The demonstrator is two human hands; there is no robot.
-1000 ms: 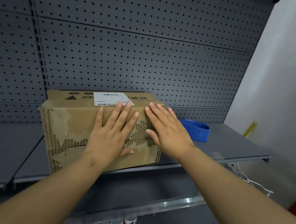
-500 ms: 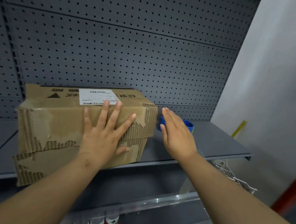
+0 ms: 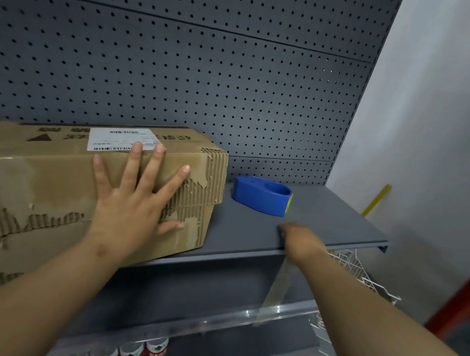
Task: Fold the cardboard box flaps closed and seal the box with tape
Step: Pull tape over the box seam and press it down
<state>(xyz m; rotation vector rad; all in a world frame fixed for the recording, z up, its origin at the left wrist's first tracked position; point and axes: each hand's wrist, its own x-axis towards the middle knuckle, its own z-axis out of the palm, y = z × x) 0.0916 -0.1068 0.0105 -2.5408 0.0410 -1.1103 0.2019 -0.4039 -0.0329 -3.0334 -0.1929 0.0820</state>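
Note:
A worn cardboard box [image 3: 47,187] lies on its side on the grey shelf [image 3: 339,220], its front flaps folded shut and a white label on top. My left hand [image 3: 132,204] presses flat on the front flaps with its fingers spread. My right hand [image 3: 301,242] is at the shelf's front edge, right of the box. It is blurred, and its fingers curl at the top of a clear tape strip [image 3: 275,292] that hangs down from the edge. A blue tape dispenser [image 3: 261,195] sits on the shelf behind that hand.
Grey pegboard [image 3: 210,73] backs the shelf. A white wire basket [image 3: 363,272] hangs at the lower right. Several bottles [image 3: 128,355] stand behind a clear rail on the shelf below. A yellow stick [image 3: 376,200] and a red post [image 3: 462,297] are at right.
My right hand left the box front, swung right and dropped to the shelf edge at the hanging tape strip. The left hand stayed flat on the flaps. The view shifted right.

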